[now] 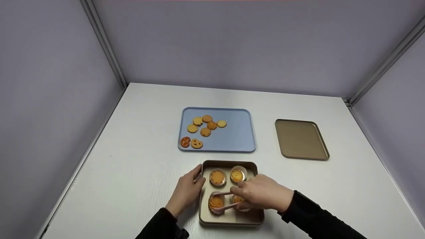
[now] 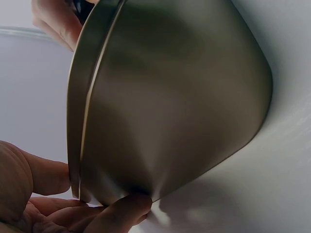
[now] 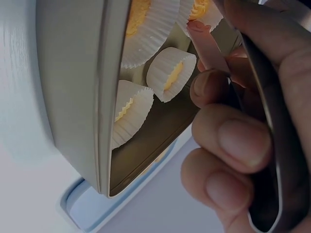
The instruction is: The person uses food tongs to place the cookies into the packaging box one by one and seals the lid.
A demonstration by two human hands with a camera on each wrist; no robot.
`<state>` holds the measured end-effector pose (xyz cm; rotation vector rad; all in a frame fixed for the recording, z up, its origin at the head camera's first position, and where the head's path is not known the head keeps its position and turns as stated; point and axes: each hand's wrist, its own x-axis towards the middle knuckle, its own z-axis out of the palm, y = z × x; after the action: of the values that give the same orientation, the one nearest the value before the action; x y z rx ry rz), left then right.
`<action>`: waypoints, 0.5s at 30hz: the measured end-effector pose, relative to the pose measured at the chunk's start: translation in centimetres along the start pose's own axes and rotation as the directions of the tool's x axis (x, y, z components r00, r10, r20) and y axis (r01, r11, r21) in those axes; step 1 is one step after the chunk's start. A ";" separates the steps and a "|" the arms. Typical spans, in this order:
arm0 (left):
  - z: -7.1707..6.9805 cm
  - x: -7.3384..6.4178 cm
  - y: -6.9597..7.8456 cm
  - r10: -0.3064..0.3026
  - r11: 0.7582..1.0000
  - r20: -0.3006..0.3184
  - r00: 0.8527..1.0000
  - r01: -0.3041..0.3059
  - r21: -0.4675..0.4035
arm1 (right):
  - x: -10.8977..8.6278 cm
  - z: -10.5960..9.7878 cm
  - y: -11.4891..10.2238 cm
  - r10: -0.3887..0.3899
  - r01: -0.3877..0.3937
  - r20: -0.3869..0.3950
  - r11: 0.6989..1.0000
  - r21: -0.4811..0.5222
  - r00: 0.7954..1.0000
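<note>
My left hand [image 1: 186, 190] holds the left side of a gold-brown rectangular tin [image 1: 229, 217], thumb at the rim and fingertips against the outer wall [image 2: 141, 102]. My right hand [image 1: 264, 192] grips a pair of tongs [image 3: 206, 46] with dark handles and pink tips. In the head view the tips lie on either side of a swirled cookie [image 1: 216, 201] in a paper cup at the tin's near left. Other cups in the tin hold a flower-shaped cookie [image 1: 217, 177] and a pale yellow cookie [image 1: 237, 176]. Another cookie cup is partly hidden under my right hand.
A blue tray [image 1: 229, 132] behind the tin carries several loose cookies on its left half, including a pretzel-shaped cookie [image 1: 197, 143]. Right of it lies a flat gold-brown lid [image 1: 301, 139]. Grey panels [image 1: 215, 43] enclose the white table [image 1: 132, 149] at the back and sides.
</note>
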<state>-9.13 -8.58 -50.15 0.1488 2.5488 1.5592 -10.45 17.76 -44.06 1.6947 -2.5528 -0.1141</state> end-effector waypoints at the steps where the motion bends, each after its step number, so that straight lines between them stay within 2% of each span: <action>1: 0.0 0.0 0.0 -0.004 1.000 0.003 1.000 0.004 -0.003 | 0.0 0.0 0.0 0.003 -0.003 0.006 1.000 0.007 1.000; 7: 0.0 -0.1 0.0 -0.004 1.000 0.001 1.000 0.004 0.012 | 0.0 -0.3 0.3 0.014 -0.015 0.023 0.998 0.065 1.000; 15: 0.0 0.0 0.2 -0.011 1.000 -0.008 1.000 0.011 0.005 | -0.6 -1.3 0.9 0.027 -0.027 0.001 0.993 0.116 1.000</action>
<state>-9.12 -8.50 -49.95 0.1290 2.5551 1.5522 -10.91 18.63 -42.67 1.6970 -2.6291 0.0376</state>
